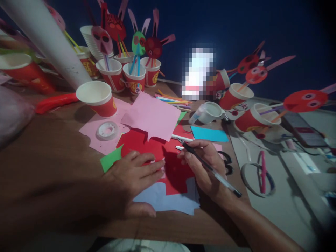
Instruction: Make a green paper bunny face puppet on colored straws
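Head view of a wooden table (60,147) strewn with craft materials. The left hand (133,175) lies flat, fingers spread, pressing on a sheet of red paper (147,145) at the centre of the scene; its forearm leaves the frame at 8 o'clock, blurred. The right hand (203,164) is closed around a pen (210,168), tip pointing to 10 o'clock just beside the red paper's edge, cap end toward 4 o'clock. A pink sheet (152,117) overlaps the red paper at 12 o'clock; a pale blue sheet (168,201) lies under it at 6 o'clock; a green scrap (111,159) protrudes at 9 o'clock. Scissors (227,162) at 3 o'clock are largely hidden behind the right hand. A tape ring (107,130) sits at 10 o'clock, near a red paper cup (98,98). Further cups holding paper rabbit faces (139,43) on straws stand at 12 o'clock. A pixelated patch masks an object at 1 o'clock. A white tube (44,38) at 10 o'clock is cut off by the frame.
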The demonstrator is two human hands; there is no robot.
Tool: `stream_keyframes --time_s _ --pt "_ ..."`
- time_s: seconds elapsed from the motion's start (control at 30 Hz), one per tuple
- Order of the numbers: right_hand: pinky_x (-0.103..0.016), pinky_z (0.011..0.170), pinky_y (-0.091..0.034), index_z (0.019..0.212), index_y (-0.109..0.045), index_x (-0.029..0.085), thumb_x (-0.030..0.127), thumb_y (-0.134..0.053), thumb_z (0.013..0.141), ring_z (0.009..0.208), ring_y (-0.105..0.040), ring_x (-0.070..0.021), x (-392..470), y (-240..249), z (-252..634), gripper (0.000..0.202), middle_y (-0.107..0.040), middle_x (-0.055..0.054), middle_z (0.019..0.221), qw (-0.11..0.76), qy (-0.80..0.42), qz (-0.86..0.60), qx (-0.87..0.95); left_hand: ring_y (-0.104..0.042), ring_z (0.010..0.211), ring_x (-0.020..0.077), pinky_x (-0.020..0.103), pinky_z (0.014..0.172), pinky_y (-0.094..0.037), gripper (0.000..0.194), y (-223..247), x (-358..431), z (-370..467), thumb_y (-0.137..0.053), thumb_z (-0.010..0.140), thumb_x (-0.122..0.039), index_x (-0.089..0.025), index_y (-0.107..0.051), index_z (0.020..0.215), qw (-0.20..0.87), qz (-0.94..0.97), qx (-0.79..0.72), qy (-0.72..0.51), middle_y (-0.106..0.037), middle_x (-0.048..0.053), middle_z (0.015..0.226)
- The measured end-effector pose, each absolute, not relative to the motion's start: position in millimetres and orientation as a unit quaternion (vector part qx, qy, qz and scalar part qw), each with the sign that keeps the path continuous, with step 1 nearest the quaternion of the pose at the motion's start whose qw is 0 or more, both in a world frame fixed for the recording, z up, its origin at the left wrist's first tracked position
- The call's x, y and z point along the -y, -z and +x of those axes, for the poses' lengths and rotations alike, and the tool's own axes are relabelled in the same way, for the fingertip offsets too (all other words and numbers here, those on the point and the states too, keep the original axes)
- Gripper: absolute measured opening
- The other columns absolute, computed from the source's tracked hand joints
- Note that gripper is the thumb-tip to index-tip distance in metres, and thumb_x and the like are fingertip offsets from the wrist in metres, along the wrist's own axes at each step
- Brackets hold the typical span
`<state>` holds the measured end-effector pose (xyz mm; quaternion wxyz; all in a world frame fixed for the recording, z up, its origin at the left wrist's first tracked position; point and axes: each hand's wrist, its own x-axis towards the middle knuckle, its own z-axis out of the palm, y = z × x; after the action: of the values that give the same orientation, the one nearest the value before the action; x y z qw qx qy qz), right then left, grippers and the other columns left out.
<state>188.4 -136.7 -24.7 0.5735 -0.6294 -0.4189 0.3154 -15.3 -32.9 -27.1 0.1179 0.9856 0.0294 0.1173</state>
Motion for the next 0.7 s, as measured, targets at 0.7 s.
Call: stream_keyframes --time_s 0.7 --pt "-0.021 0.051 -0.046 0.079 -0.055 0.019 0.026 -0.051 0.084 0.058 -0.058 -0.0121 145 8 180 0.010 -0.063 0.000 0.066 0.364 -0.363 -0.692 0.506 -0.049 0.099 0.0313 0.047 0.080 -0.035 0.061 23 40 -9 -0.042 0.081 -0.064 -0.011 -0.062 0.104 0.150 0.976 -0.066 -0.141 -0.060 0.016 0.106"
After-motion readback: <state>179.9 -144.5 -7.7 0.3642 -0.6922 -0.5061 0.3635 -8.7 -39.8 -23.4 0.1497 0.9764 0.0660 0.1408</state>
